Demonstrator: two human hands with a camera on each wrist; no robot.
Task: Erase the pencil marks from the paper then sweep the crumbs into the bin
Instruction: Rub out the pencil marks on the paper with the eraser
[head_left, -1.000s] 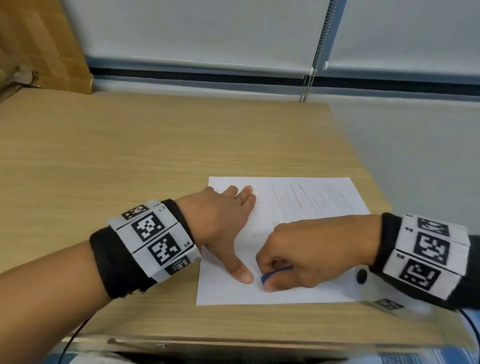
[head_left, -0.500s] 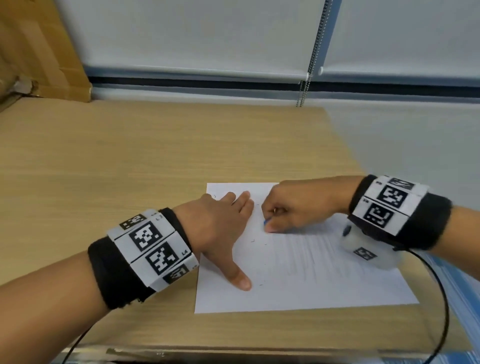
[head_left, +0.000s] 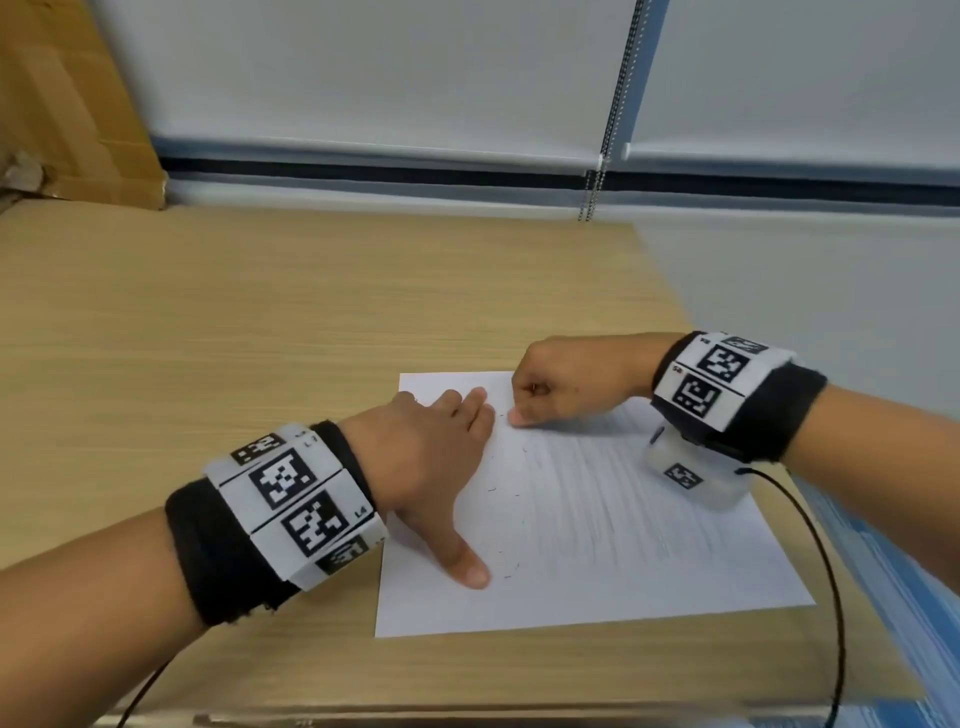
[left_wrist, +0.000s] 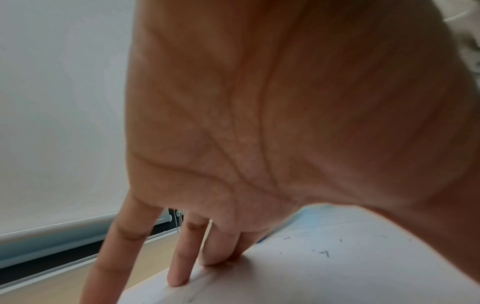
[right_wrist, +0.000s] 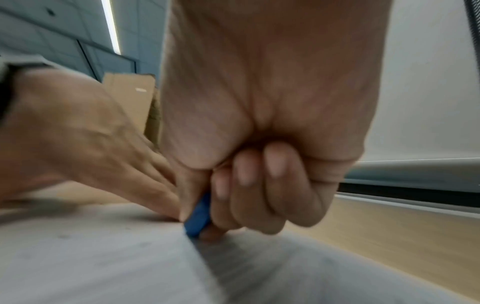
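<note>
A white sheet of paper (head_left: 597, 545) lies near the front right corner of the wooden table (head_left: 260, 338), with faint pencil lines across its right half. My left hand (head_left: 441, 452) lies flat on the sheet's left side, fingers straight and thumb spread, pressing it down. My right hand (head_left: 561, 387) grips a blue eraser (right_wrist: 198, 216) between thumb and curled fingers, its lower end on the paper near the far edge, beside my left fingertips (left_wrist: 176, 281). Small dark eraser crumbs (head_left: 506, 574) are scattered over the sheet's left half. No bin is in view.
A cardboard box (head_left: 78, 104) leans against the wall at the table's far left. A roller blind with a bead chain (head_left: 592, 192) hangs behind the table. The table's right edge runs just beyond the paper. A black cable (head_left: 831, 597) trails from my right wrist.
My right hand has moved with the eraser from the paper's near edge, by my left thumb, up to its far edge beside my left fingers. The left hand has stayed put.
</note>
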